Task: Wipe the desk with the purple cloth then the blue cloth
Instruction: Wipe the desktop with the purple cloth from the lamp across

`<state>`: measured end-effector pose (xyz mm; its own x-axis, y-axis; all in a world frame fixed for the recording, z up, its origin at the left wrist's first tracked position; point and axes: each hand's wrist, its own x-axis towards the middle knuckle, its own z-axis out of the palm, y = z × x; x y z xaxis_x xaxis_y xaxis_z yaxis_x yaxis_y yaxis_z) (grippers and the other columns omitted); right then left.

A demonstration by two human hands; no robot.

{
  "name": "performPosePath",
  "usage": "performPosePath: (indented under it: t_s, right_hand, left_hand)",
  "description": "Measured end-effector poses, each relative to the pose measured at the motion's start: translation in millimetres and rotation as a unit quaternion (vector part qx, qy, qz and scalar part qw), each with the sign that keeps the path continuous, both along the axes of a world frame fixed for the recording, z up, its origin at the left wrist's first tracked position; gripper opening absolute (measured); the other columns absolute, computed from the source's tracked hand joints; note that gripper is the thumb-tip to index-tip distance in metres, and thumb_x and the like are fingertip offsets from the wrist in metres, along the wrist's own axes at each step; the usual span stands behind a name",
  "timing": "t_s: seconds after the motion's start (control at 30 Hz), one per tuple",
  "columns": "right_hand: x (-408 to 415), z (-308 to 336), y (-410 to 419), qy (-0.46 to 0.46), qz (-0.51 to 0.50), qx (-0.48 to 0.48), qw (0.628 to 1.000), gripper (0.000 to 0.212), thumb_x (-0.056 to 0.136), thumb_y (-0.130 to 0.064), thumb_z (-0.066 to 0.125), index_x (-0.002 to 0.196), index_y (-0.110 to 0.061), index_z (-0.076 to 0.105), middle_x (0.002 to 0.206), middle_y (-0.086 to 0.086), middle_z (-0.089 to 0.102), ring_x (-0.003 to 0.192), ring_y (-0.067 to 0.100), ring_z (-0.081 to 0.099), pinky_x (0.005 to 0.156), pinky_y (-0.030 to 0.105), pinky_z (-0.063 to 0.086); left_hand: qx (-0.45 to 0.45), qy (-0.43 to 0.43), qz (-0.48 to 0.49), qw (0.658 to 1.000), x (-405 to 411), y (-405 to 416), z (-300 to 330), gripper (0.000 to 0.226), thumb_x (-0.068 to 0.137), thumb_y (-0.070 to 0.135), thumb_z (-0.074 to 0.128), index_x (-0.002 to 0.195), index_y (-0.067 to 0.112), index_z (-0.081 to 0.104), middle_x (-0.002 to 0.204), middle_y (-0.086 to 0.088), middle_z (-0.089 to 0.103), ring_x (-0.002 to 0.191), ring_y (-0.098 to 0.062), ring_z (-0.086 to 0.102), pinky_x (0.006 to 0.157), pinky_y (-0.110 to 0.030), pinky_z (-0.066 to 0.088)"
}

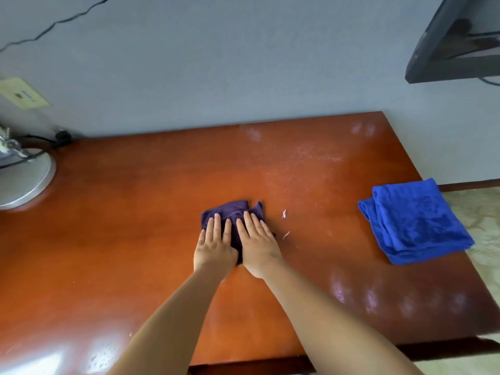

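Note:
A crumpled purple cloth [234, 211] lies near the middle of the reddish-brown wooden desk [121, 226]. My left hand [215, 246] and my right hand [258, 244] press flat on it side by side, fingers straight and pointing away from me. A folded blue cloth [414, 221] rests at the desk's right edge, well apart from both hands. White dust specks [300, 155] cover the desk behind the purple cloth, and two small pink scraps [284, 223] lie just right of my right hand.
A round silver lamp base [24, 182] with black cables stands at the desk's far left. A dark monitor [457, 39] hangs on the grey wall at the upper right. Beyond the desk's right edge is patterned floor [484, 234].

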<state>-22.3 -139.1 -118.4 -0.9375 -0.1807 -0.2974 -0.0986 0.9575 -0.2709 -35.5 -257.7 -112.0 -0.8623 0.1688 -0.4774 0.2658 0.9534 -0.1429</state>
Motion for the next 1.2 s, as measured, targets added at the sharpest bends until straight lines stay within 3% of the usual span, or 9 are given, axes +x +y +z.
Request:
performPosePath:
  t_s: [0.23, 0.43, 0.57, 0.73, 1.2]
  right_hand:
    - [-2, -2, -9, -0.022, -0.022, -0.043, 0.999, 0.064, 0.101, -0.021, 0.027, 0.152, -0.015, -0.011, 0.159, 0.008, -0.021, 0.146, 0.02, -0.018, 0.119, 0.034, -0.011]
    - [-25, -8, -5, -0.024, -0.015, -0.048, 0.998, 0.065, 0.103, -0.035, 0.024, 0.151, -0.014, -0.014, 0.157, 0.007, -0.025, 0.145, 0.02, -0.022, 0.118, 0.035, -0.013]
    - [-62, -10, -2, -0.017, -0.025, -0.041, 0.999, 0.063, 0.104, -0.034, 0.022, 0.151, -0.015, -0.015, 0.158, 0.007, -0.025, 0.145, 0.019, -0.021, 0.118, 0.035, -0.012]
    - [-130, -8, 17, -0.004, -0.013, -0.03, 0.999, 0.061, 0.104, -0.031, 0.022, 0.152, -0.016, -0.012, 0.159, 0.005, -0.021, 0.146, 0.018, -0.017, 0.117, 0.033, -0.011]
    - [-266, -18, 65, 0.065, 0.003, 0.003, 0.998, 0.062, 0.103, -0.047, 0.021, 0.154, -0.023, -0.002, 0.162, -0.001, -0.006, 0.148, 0.014, -0.005, 0.119, 0.031, -0.001]
  left_hand:
    - [0.018, 0.012, -0.015, 1.0, 2, -13, -2, 0.066, 0.102, 0.034, 0.019, 0.135, 0.014, -0.034, 0.153, -0.011, -0.032, 0.144, -0.024, -0.025, 0.12, -0.039, -0.004]
    - [0.036, 0.034, -0.037, 0.998, -21, -18, -6, 0.061, 0.101, 0.041, 0.01, 0.135, 0.016, -0.034, 0.151, -0.01, -0.035, 0.143, -0.022, -0.027, 0.12, -0.038, -0.007]
    - [0.04, 0.036, -0.051, 0.997, -61, -15, -6, 0.061, 0.101, 0.038, 0.012, 0.138, 0.016, -0.032, 0.145, -0.007, -0.039, 0.144, -0.022, -0.024, 0.121, -0.037, -0.005]
    - [0.058, 0.056, -0.082, 0.993, -134, -14, -6, 0.061, 0.101, 0.035, 0.013, 0.15, 0.017, -0.019, 0.157, -0.008, -0.024, 0.146, -0.02, -0.019, 0.121, -0.036, -0.003]
    - [0.091, 0.101, -0.115, 0.984, -273, 3, -18, 0.058, 0.102, 0.039, 0.005, 0.15, 0.014, -0.018, 0.158, -0.003, -0.022, 0.146, -0.016, -0.019, 0.121, -0.036, -0.006]
